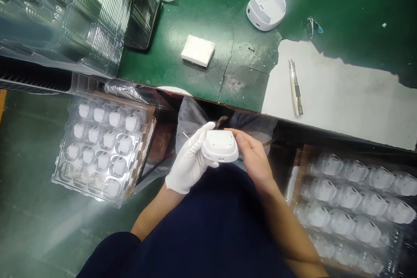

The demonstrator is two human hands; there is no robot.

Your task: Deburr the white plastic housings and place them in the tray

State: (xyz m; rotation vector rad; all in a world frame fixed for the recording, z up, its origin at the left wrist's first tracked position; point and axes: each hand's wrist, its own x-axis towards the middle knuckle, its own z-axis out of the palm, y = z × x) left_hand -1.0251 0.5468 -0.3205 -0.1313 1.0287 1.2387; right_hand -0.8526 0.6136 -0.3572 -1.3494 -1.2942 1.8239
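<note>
My left hand (192, 156), in a white glove, is closed round the left side of a white plastic housing (221, 144). The housing is held over my lap in front of the table edge, and small holes show on its flat face. My bare right hand (254, 152) is at the right side of the housing, thumb and fingers against its edge. On the table stands a similar white housing (266, 8) with an open recess. A white eraser-like block (198, 51) lies on the green table top (195, 13).
A utility knife (296, 87) lies on white paper (345, 95) at the right. Clear trays of white parts stand at the left (97, 139) and right (352, 208). A phone (143, 21) and stacked clear trays (81, 13) occupy the upper left.
</note>
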